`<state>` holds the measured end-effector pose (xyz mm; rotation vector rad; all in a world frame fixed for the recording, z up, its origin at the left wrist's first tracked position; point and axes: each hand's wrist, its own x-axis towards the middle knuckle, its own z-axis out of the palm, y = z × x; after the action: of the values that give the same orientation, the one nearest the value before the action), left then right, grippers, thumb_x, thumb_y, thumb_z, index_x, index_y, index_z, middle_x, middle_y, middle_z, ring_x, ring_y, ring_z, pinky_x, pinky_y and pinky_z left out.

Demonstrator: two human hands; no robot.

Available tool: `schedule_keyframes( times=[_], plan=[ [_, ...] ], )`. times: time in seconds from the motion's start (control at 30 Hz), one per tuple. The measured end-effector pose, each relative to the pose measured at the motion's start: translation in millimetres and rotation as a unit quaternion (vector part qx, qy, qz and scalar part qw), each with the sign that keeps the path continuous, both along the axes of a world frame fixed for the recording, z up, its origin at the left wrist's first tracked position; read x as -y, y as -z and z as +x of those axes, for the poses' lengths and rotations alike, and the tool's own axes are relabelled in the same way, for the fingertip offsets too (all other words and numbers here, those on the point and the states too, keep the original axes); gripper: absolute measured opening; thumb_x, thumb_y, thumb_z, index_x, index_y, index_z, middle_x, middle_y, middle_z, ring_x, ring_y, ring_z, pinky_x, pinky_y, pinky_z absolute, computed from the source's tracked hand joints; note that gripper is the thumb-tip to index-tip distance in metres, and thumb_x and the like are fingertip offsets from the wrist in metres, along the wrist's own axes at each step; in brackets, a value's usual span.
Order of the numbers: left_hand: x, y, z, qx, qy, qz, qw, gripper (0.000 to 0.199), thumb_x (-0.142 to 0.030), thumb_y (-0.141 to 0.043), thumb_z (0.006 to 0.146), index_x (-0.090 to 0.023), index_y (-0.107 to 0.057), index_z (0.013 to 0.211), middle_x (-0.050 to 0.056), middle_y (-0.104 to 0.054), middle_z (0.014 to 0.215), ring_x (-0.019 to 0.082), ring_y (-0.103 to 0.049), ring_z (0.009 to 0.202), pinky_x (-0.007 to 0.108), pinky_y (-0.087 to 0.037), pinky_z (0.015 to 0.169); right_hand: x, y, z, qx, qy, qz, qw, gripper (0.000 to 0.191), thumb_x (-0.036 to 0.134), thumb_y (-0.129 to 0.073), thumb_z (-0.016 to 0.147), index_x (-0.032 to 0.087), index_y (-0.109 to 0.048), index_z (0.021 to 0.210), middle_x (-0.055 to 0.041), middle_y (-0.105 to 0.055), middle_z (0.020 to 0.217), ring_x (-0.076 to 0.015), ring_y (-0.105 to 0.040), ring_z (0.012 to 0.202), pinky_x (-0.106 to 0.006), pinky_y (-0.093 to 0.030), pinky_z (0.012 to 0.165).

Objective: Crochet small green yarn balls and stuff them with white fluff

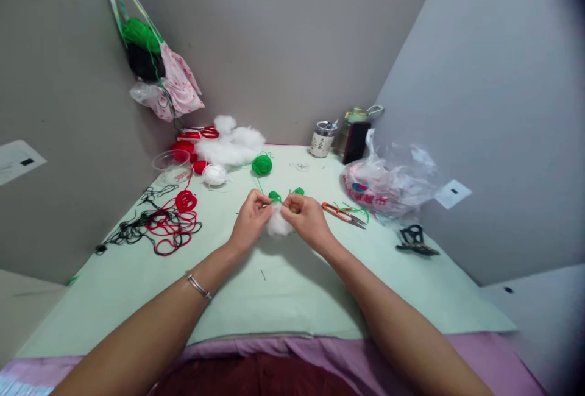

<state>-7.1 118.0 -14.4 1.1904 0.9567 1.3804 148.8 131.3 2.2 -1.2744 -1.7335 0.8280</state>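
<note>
Near the middle of the table, my left hand (252, 218) and my right hand (307, 218) face each other with fingertips pinched. A tuft of white stuffing (278, 223) hangs between them, held at its upper edge. Small green yarn pieces (275, 195) show just beyond the fingertips; whether the fingers also grip them is unclear. Behind the hands lies a green yarn ball (262, 164), with a strand running from it toward my left hand. Orange-handled thread snips (342, 214) rest to the right of my right hand, beside green yarn scraps (359, 209).
Tangled black yarn (130, 229) and red yarn (169, 231) spread at the left. White stuffing (233, 143), a white yarn ball (214, 175) and a plastic cup (172, 167) stand back left. At the right are a can (322, 140), phone (356, 143), plastic bag (388, 183) and black clip (415, 240).
</note>
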Motion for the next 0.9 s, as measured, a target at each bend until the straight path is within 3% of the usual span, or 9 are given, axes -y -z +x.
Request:
schedule_keyframes(
  times=[0.13, 0.23, 0.43, 0.6, 0.73, 0.9],
  plan=[
    [1, -3.2, 0, 0.002, 0.018, 0.003, 1.0, 0.038, -0.044, -0.082, 0.077, -0.021, -0.053, 0.087, -0.004, -0.056, 0.079, 0.01, -0.052, 0.063, 0.023, -0.041, 0.058, 0, -3.2, 5, 0.012, 0.011, 0.013, 1.0, 0.018, 0.031, -0.057, 0.079, 0.023, -0.051, 0.064, 0.0052, -0.043, 0.056, -0.0132, -0.037, 0.056, -0.028, -0.027, 0.057],
    [-3, -2.4, -2, 0.0, 0.015, 0.01, 1.0, 0.042, -0.039, -0.086, 0.07, -0.022, -0.051, 0.084, -0.005, -0.055, 0.077, 0.01, -0.051, 0.061, 0.022, -0.04, 0.057, 5, -9.0, 7, 0.018, -0.037, 0.019, 0.999, 0.017, 0.032, -0.055, 0.085, 0.023, -0.053, 0.071, 0.0052, -0.045, 0.058, -0.0139, -0.04, 0.058, -0.028, -0.029, 0.059],
    [-6, 4.6, -2, 0.003, -0.037, 0.022, 0.999, 0.032, -0.026, -0.076, 0.075, -0.023, -0.047, 0.088, -0.007, -0.052, 0.075, 0.01, -0.049, 0.061, 0.021, -0.038, 0.057, 18, -13.2, -3, 0.011, -0.106, 0.022, 0.994, 0.014, 0.029, -0.052, 0.088, 0.023, -0.053, 0.076, 0.0052, -0.048, 0.063, -0.0136, -0.042, 0.061, -0.028, -0.031, 0.062],
    [-3, 5.0, 2, 0.013, -0.025, 0.023, 0.999, 0.03, -0.03, -0.073, 0.078, -0.023, -0.049, 0.094, -0.004, -0.057, 0.085, 0.01, -0.051, 0.062, 0.023, -0.039, 0.057, 10, -4.0, -6, -0.025, -0.062, -0.008, 0.998, 0.026, 0.04, -0.057, 0.086, 0.023, -0.048, 0.069, 0.0065, -0.04, 0.055, -0.0119, -0.035, 0.053, -0.027, -0.026, 0.053],
    [2, 1.1, 1, 0.008, 0.009, 0.008, 1.0, 0.026, -0.031, -0.073, 0.081, -0.023, -0.052, 0.096, -0.004, -0.057, 0.079, 0.01, -0.049, 0.059, 0.023, -0.038, 0.055, 2, -2.7, -2, -0.043, -0.045, -0.016, 0.998, 0.034, 0.049, -0.061, 0.083, 0.024, -0.047, 0.065, 0.0066, -0.038, 0.055, -0.0112, -0.033, 0.052, -0.027, -0.025, 0.051],
    [4, -3.2, 0, 0.009, 0.043, -0.009, 0.999, 0.031, -0.041, -0.076, 0.083, -0.022, -0.054, 0.096, -0.005, -0.058, 0.077, 0.009, -0.049, 0.056, 0.023, -0.039, 0.054, 2, -9.1, 7, -0.035, -0.043, 0.005, 0.998, 0.028, 0.043, -0.058, 0.082, 0.023, -0.047, 0.066, 0.0064, -0.038, 0.056, -0.0115, -0.033, 0.055, -0.027, -0.026, 0.054]
  ],
)
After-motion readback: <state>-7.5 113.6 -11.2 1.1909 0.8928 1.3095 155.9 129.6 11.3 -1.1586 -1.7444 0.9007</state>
